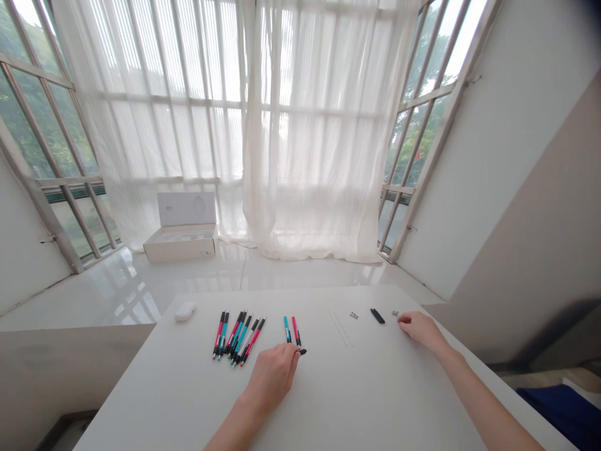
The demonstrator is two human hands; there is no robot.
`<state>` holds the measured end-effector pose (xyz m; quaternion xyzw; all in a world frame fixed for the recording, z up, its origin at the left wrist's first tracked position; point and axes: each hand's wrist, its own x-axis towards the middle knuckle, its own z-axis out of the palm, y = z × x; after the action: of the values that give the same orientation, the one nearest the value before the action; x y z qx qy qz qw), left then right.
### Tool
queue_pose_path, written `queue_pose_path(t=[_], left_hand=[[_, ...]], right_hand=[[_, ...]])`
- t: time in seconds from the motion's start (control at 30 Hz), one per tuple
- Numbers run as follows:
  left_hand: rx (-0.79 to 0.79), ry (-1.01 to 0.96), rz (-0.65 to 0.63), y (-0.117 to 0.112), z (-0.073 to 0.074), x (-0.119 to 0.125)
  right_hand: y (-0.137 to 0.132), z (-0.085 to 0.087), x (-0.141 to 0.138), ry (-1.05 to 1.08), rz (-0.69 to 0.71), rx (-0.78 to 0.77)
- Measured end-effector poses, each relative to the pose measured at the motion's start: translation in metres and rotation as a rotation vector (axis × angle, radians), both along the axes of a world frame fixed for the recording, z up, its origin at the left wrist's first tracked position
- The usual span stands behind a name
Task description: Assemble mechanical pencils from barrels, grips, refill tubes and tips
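My left hand is closed in a pinch on a small black pen part, which pokes out past the fingertips with a fine tip. Just beyond it lie a blue pen barrel and a pink pen barrel, their near ends close to my fingers. My right hand rests at the table's right side, thumb and fingers together beside some small metal pieces. Whatever sits between those fingertips is hidden. Black tube-like pen parts lie left of that hand.
Several pink, blue and white pens lie grouped on the white table. Two thin rods and small spring-like pieces lie mid-table. A white rounded case sits at the far left corner. An open white box stands on the sill.
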<state>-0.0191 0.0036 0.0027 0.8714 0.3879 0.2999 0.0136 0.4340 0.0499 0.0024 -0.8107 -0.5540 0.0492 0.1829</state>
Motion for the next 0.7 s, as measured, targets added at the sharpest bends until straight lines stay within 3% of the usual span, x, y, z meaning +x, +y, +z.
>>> queue_pose_path(t=[0.2, 0.37, 0.6, 0.7], left_hand=[[-0.030, -0.007, 0.002, 0.001, -0.001, -0.001], [-0.049, -0.004, -0.008, 0.002, -0.004, 0.001], [-0.073, -0.086, -0.031, 0.005, -0.002, -0.001], [-0.072, -0.085, -0.038, 0.005, -0.002, -0.001]], right_hand=[[0.006, -0.015, -0.001, -0.019, -0.063, 0.053], [0.010, -0.017, -0.005, -0.023, -0.161, 0.091], [0.004, 0.003, -0.019, 0.042, -0.207, 0.147], [-0.006, 0.016, -0.039, 0.082, -0.222, 0.211]])
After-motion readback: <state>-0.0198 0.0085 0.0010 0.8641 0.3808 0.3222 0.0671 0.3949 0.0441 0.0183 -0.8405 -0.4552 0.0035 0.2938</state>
